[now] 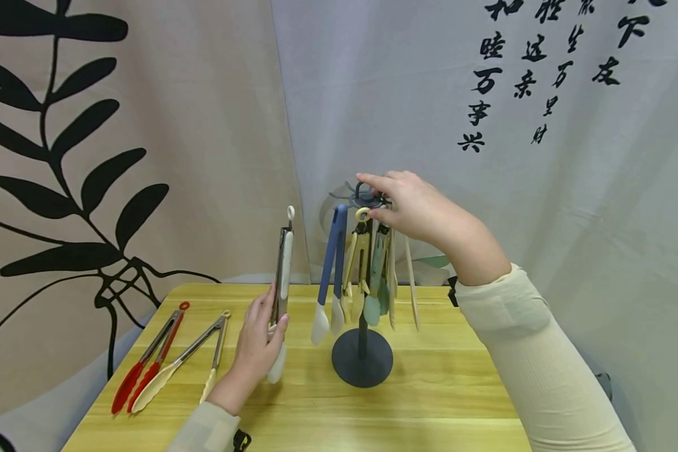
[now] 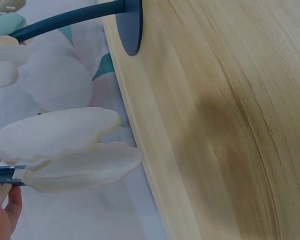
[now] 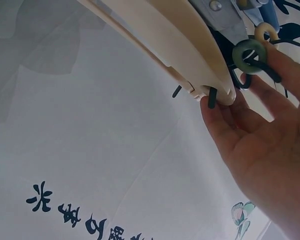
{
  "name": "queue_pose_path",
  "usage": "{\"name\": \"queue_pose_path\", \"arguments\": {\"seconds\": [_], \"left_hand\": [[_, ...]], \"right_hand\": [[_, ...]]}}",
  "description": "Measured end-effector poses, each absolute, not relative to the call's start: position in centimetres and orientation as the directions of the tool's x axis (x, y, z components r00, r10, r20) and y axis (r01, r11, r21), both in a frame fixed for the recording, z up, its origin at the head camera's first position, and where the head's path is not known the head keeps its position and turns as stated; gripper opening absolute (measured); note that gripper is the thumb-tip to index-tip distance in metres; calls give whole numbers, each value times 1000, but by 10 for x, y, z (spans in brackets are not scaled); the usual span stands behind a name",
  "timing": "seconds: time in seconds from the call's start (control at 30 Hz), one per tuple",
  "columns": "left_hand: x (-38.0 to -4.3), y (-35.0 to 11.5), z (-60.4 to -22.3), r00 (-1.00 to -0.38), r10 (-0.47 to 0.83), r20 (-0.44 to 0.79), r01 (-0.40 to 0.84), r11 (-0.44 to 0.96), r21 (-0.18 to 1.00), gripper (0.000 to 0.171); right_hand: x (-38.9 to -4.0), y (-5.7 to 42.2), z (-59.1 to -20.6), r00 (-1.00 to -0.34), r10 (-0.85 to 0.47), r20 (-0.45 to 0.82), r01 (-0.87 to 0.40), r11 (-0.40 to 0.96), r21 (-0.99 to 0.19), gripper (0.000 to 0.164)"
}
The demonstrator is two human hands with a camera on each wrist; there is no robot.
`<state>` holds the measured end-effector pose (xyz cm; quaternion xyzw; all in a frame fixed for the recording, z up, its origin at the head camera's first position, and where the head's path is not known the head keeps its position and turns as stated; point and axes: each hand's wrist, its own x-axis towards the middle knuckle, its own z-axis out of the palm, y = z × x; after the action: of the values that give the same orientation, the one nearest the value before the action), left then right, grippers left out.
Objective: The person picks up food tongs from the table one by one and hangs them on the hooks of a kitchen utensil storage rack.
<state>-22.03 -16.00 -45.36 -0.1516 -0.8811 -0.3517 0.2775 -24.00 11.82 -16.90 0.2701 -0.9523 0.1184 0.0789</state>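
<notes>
My left hand (image 1: 258,339) grips a pair of metal tongs with white tips (image 1: 285,267), held upright with the ring end at the top. Their two scalloped white heads (image 2: 55,135) fill much of the left wrist view. At the top of a dark utensil stand (image 1: 363,359), my right hand (image 1: 415,207) holds the hooked crown, fingers bent around it. Blue-handled tongs (image 1: 330,251), yellow tongs (image 1: 362,251) and green tongs (image 1: 376,267) hang there. Fingertips touch beige tongs (image 3: 190,40) on a hook in the right wrist view, beside a green ring (image 3: 238,56).
On the left of the wooden table (image 1: 441,395) lie red-tipped tongs (image 1: 147,367) and cream-tipped tongs (image 1: 175,364). Smaller cream-tipped tongs (image 1: 217,355) lie beside my left forearm. A curtain (image 1: 215,157) with leaf prints and black characters hangs behind the table.
</notes>
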Motion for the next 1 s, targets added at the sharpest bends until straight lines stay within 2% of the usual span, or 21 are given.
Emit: {"name": "queue_pose_path", "arguments": {"seconds": [0.53,1.0], "left_hand": [[-220,-153,-446,-790,92,606,493,682,540,66],[-222,-145,-439,-724,147,674,557,699,447,67]], "right_hand": [[-239,118,-168,-838,-502,212,-538,824,-178,67],[-239,119,-169,-836,-501,224,-541,820,-185,67]]}}
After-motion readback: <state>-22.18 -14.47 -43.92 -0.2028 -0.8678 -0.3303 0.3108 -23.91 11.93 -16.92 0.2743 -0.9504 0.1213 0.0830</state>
